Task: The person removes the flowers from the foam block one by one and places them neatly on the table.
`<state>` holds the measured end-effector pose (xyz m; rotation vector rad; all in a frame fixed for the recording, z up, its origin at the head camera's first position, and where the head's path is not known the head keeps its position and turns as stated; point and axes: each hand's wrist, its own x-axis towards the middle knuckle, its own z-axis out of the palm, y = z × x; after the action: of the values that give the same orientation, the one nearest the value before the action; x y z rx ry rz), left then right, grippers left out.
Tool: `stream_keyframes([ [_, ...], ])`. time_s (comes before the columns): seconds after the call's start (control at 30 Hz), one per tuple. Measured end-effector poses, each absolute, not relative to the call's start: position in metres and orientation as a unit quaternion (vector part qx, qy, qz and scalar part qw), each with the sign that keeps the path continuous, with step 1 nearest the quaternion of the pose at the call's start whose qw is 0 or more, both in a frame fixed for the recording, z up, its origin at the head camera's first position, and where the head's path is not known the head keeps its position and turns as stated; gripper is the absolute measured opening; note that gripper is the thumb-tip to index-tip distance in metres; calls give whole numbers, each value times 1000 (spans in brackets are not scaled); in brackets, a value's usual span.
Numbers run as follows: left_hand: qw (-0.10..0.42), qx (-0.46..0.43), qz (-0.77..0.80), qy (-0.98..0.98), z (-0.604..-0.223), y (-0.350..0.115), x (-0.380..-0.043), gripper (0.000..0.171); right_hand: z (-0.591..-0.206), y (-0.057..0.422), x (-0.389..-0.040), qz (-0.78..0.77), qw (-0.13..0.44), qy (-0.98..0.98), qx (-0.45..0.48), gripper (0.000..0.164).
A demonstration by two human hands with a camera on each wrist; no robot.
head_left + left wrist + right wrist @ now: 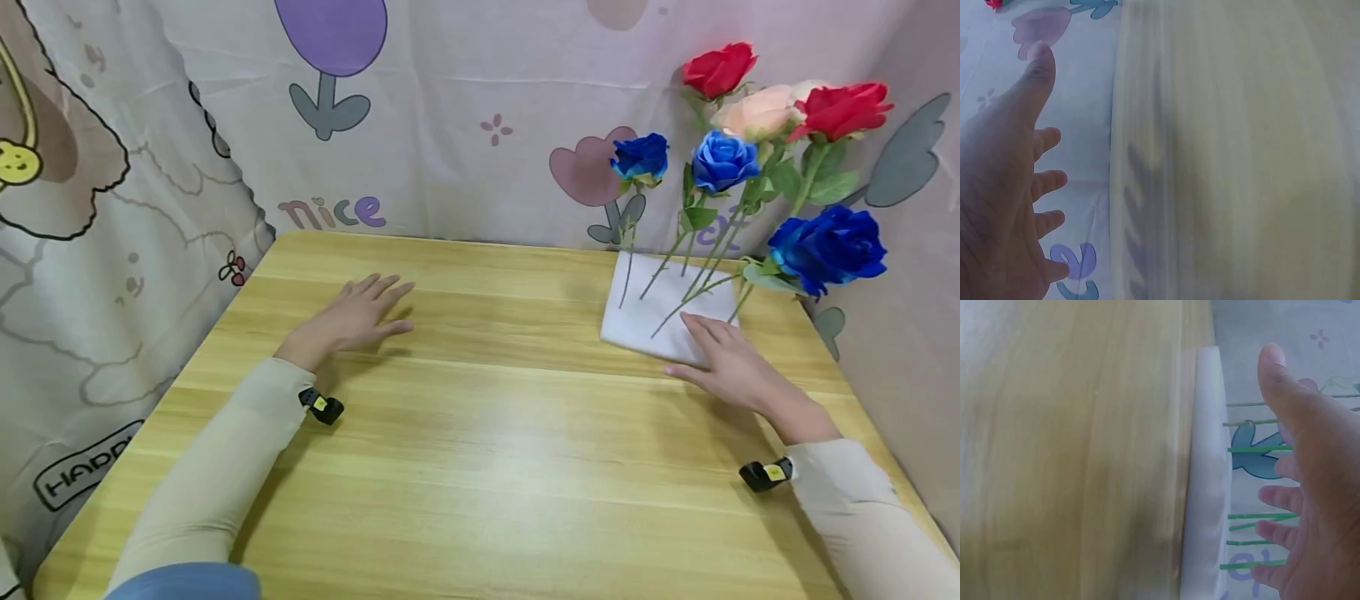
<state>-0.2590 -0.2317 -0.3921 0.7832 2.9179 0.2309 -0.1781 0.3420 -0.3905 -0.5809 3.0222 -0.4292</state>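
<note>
A flat white foam block (626,327) lies at the back right of the table, with several artificial roses standing in it by their stems. Three are blue, among them a large blue rose (828,247) leaning right. Above them are red roses (843,112) and a peach rose (756,112). My right hand (729,367) is at the block's front right corner, fingers spread and nothing held. Green stems (1260,449) pass behind its fingers in the right wrist view. Over the table's left part, my left hand (352,318) has its fingers apart and holds nothing.
The wooden table (487,450) reaches back to a patterned curtain (465,125), which also hangs along the left side. A pale wall covering (915,350) borders the right edge. Each wrist carries a small black camera (321,407).
</note>
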Motion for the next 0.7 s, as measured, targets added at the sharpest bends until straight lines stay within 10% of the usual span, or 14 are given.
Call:
stream_keyframes([
  [0.7, 23, 369, 115, 922, -381, -123, -271, 79, -385, 380, -163, -204, -132, 947, -210, 70],
])
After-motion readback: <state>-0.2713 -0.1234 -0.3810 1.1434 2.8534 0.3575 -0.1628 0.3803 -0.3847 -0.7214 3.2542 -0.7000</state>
